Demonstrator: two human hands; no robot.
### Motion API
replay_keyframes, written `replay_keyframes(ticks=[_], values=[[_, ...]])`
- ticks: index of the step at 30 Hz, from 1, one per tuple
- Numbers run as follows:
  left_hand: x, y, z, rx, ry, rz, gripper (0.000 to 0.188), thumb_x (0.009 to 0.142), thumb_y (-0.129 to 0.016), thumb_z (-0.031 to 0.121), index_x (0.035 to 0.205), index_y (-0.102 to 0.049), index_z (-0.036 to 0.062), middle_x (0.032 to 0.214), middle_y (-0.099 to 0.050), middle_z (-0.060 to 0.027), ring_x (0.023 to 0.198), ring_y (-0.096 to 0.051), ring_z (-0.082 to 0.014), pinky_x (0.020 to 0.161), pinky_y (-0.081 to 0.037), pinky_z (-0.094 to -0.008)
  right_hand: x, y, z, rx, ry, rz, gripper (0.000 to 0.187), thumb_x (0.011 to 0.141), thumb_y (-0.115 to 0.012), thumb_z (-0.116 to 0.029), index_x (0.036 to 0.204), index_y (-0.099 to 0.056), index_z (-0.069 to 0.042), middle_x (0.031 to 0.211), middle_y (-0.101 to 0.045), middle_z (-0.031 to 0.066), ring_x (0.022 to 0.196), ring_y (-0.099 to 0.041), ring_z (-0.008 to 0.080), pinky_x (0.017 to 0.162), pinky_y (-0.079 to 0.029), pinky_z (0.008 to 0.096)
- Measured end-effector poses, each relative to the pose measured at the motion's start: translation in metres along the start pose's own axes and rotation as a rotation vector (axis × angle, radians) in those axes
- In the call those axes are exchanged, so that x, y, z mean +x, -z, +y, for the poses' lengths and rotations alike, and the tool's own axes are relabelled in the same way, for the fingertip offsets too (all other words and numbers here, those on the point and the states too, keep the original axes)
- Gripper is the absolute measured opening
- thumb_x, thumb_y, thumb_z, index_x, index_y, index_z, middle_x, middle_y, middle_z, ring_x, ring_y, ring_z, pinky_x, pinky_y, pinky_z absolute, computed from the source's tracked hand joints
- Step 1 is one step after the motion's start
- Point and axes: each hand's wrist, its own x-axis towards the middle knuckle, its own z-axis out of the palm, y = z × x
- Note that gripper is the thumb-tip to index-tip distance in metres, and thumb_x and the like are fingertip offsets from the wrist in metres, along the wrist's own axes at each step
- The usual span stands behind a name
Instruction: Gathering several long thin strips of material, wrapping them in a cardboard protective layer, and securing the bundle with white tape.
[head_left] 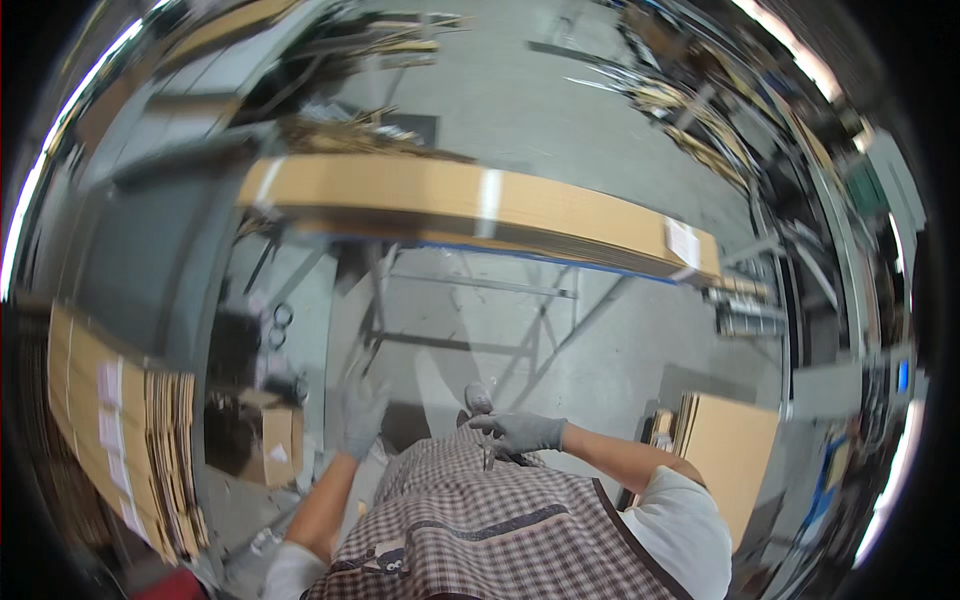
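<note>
Both of my hands wear grey gloves. My left hand (363,418) hangs in front of my body, its fingers stretched out and somewhat blurred, with nothing visible in it. Close to the front of my checked apron (480,510), my right hand (528,432) has its fingers curled. A small, narrow dark piece (488,458) shows just below those fingers; its kind is too small to tell. Ahead of me, a long stack of flat cardboard (400,190) with white bands lies across a blue-edged stand (545,262). Neither hand touches the stack.
Folded cardboard (125,430) is stacked at the left, near an open carton (270,440) on the floor. More cardboard sheets (730,455) stand at my right. A large grey panel (140,260) rises at the left. Scrap strips (680,115) lie at the far right.
</note>
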Motion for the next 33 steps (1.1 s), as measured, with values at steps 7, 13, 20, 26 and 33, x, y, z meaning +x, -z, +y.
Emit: replay_keyframes(ticks=[7,13,20,26,33], values=[[0.271,-0.171,0.193,0.862,-0.875,-0.341,0.110,0.060,-0.082,0.038,0.147,-0.029,-0.0044,0.150,-0.032,-0.0275,0.140,-0.029,-0.0432,0.116,-0.023,-0.0484,-0.090,0.045,0.074,0.053,-0.043,0.447,0.067,0.089,-0.060,-0.040,0.142,-0.044,-0.003,0.117,-0.064,0.0239,0.107,-0.063,0.0389,0.096,-0.048,0.0416],[0.258,-0.178,0.236,0.838,-0.881,-0.489,0.108,0.052,-0.084,0.037,0.140,-0.038,-0.0052,0.129,-0.048,-0.0239,0.123,-0.044,-0.0401,0.106,-0.035,-0.0456,-0.127,0.040,0.148,0.623,0.053,0.922,0.072,0.088,-0.068,-0.033,0.148,-0.037,-0.007,0.133,-0.055,0.0176,0.119,-0.055,0.0260,0.099,-0.045,0.0357],[0.099,-0.032,0.287,0.550,-0.630,-0.559,0.114,0.053,-0.087,0.031,0.147,-0.031,-0.0036,0.139,-0.042,-0.0232,0.134,-0.038,-0.0385,0.114,-0.029,-0.0424,-0.198,0.143,0.102,0.990,1.234,1.029,0.095,0.075,-0.075,-0.061,0.148,-0.036,-0.013,0.148,-0.043,0.0046,0.136,-0.039,0.0238,0.110,-0.036,0.0475],[-0.017,0.062,0.192,0.413,-0.367,-0.260,0.122,0.051,-0.092,0.030,0.150,-0.027,0.0007,0.147,-0.041,-0.0208,0.139,-0.038,-0.0316,0.117,-0.028,-0.0394,-0.183,0.110,-0.141,0.458,0.843,0.836,0.076,0.071,-0.087,-0.030,0.133,-0.054,-0.002,0.134,-0.057,0.0089,0.124,-0.053,0.0220,0.104,-0.043,0.0400],[-0.123,0.123,0.162,0.021,-0.186,0.069,0.123,0.052,-0.094,0.026,0.150,-0.024,0.0010,0.144,-0.038,-0.0176,0.132,-0.039,-0.0289,0.110,-0.035,-0.0372,-0.018,0.015,-0.208,-0.051,0.689,0.076,0.084,0.062,-0.089,-0.007,0.135,-0.048,0.003,0.108,-0.069,0.0114,0.100,-0.065,0.0176,0.086,-0.053,0.0306]])
